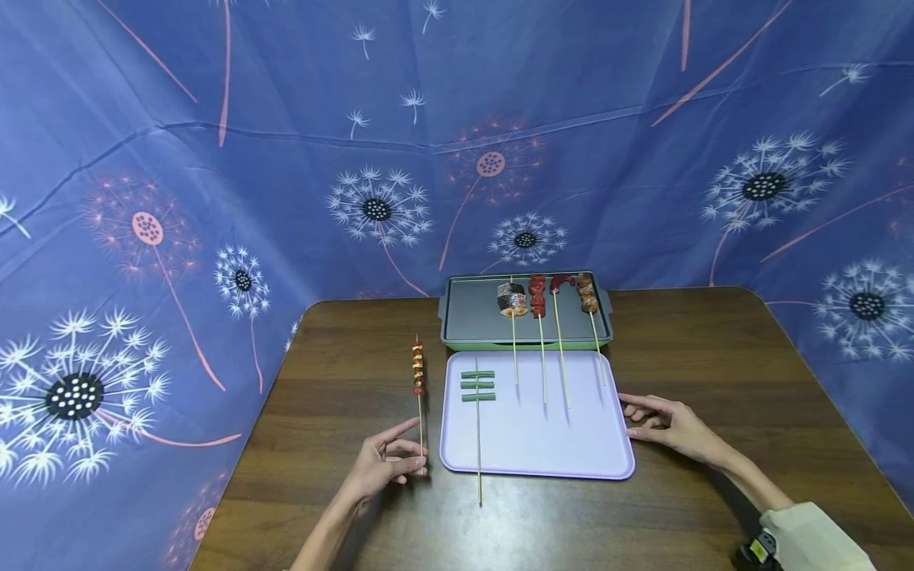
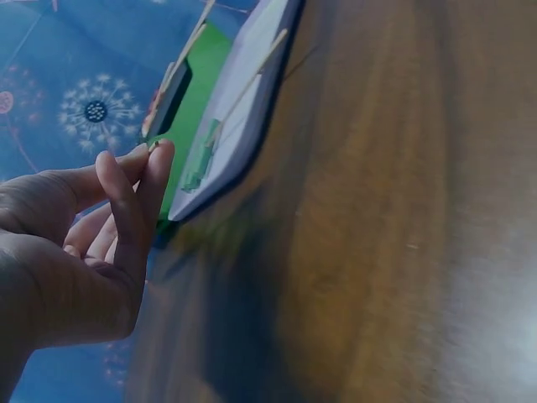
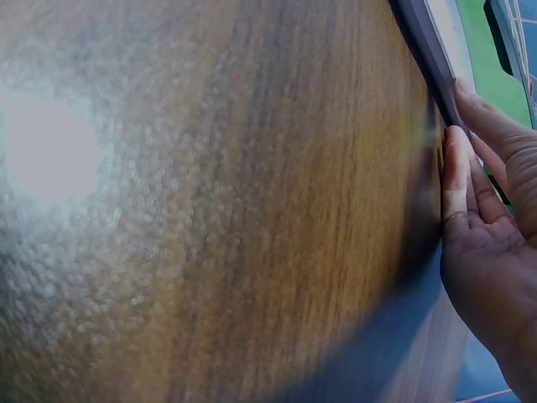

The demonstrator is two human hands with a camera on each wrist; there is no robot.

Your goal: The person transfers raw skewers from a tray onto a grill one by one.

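Observation:
In the head view, my left hand (image 1: pixel 385 460) pinches the stick's lower end on a skewer of red and pale pieces (image 1: pixel 418 369), held just left of the lilac tray (image 1: pixel 543 458). The left wrist view shows that hand's fingertips (image 2: pixel 159 155) meeting around the stick, which is mostly hidden. My right hand (image 1: pixel 667 424) touches the tray's right edge with a straight index finger and thumb; its other fingers are bent. In the right wrist view, fingertips (image 3: pixel 457 138) touch the tray rim (image 3: pixel 432 71). A skewer with green pieces (image 1: pixel 478 385) lies on the tray's left side.
Behind the tray is a grey grill plate (image 1: pixel 467 313) with a green base. Several skewers rest on it, including a red meat skewer (image 1: pixel 537 297) and a brown one (image 1: pixel 587 293), their sticks reaching over the tray. A patterned blue cloth (image 1: pixel 607 174) hangs behind the wooden table (image 1: pixel 343 357).

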